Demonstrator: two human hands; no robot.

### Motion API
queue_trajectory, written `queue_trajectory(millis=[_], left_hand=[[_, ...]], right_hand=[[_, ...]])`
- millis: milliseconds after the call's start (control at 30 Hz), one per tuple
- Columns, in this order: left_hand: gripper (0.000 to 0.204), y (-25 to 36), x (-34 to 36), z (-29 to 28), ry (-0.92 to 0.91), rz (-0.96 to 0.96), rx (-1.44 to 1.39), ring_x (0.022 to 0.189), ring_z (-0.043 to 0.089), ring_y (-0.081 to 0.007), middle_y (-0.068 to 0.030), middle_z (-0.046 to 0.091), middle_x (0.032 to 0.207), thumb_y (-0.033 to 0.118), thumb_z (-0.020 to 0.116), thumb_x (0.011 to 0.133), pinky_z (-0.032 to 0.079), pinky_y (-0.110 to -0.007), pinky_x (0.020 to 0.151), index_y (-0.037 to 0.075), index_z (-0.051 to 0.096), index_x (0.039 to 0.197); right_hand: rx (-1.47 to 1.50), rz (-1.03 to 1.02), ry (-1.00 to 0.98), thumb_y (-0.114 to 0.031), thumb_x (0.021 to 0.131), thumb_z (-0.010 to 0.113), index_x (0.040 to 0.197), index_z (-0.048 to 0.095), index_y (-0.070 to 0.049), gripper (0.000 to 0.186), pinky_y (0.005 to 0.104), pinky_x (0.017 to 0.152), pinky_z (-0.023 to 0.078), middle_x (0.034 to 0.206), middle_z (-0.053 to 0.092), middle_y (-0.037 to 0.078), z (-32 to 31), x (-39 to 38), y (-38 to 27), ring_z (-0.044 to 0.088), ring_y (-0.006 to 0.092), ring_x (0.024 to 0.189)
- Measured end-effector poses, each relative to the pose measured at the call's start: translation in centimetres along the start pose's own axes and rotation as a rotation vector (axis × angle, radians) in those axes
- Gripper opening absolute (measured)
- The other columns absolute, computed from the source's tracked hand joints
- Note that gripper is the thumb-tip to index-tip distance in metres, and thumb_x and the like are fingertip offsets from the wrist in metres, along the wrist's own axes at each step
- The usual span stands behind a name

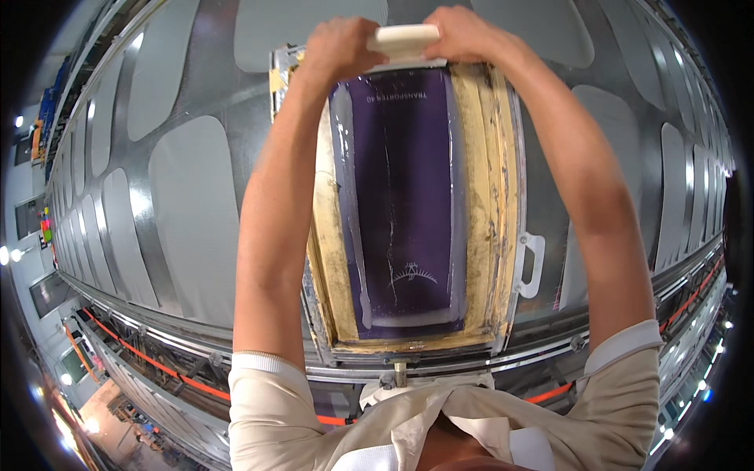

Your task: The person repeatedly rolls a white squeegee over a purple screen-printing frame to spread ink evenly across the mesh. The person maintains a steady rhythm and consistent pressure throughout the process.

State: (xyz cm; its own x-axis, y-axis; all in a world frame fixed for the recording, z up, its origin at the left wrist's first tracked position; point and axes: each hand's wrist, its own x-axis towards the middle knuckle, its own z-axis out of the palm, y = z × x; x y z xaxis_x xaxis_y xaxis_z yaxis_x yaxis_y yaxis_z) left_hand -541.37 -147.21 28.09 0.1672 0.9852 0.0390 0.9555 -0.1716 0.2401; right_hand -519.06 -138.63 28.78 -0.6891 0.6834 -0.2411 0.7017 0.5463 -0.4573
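Observation:
My left hand (345, 47) and my right hand (459, 35) are closed on the two ends of a cream bar (404, 41), like a squeegee, at the far end of a printing screen. The screen (416, 188) has a dark purple middle with a pale design, a greyish smeared border and a stained yellow surround in a metal frame (509, 165). A metal handle (530, 267) is on its right side. Both forearms reach over the screen, my left one covering part of its left frame.
A long table (220, 86) with many grey fabric panels (188, 212) runs to both sides. Metal rails (330, 369) with an orange strip (169, 369) follow its near edge. A white mechanism (428, 381) sits below the screen, partly behind my body. A workshop floor (122, 400) shows at lower left.

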Motion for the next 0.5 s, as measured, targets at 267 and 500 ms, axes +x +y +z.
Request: queue_trajectory(millis=[267, 500], left_hand=[[0.041, 2.3, -4.6, 0.0, 0.021, 0.020, -0.011, 0.084, 0.074, -0.0353, -0.0136, 0.076, 0.086, 0.038, 0.086, 0.073, 0.058, -0.046, 0.078, 0.016, 0.080, 0.106], [0.027, 9.4, -20.8, 0.6, -0.002, 0.014, -0.077, 0.078, 0.073, -0.0331, -0.0116, 0.074, 0.079, 0.028, 0.087, 0.071, 0.052, -0.045, 0.081, 0.015, 0.079, 0.092]], right_hand=[[-0.059, -0.087, 0.088, -0.026, 0.079, 0.084, 0.101, 0.077, -0.006, 0.030, 0.0431, 0.076, 0.058, 0.081, 0.075, 0.018, 3.3, -4.0, -0.7, 0.075, 0.0329, 0.080], [0.034, -0.127, 0.044, -0.022, 0.074, 0.083, 0.090, 0.074, -0.006, 0.024, 0.0467, 0.078, 0.056, 0.083, 0.073, 0.018, 9.6, -18.7, -7.7, 0.071, 0.0384, 0.085]])
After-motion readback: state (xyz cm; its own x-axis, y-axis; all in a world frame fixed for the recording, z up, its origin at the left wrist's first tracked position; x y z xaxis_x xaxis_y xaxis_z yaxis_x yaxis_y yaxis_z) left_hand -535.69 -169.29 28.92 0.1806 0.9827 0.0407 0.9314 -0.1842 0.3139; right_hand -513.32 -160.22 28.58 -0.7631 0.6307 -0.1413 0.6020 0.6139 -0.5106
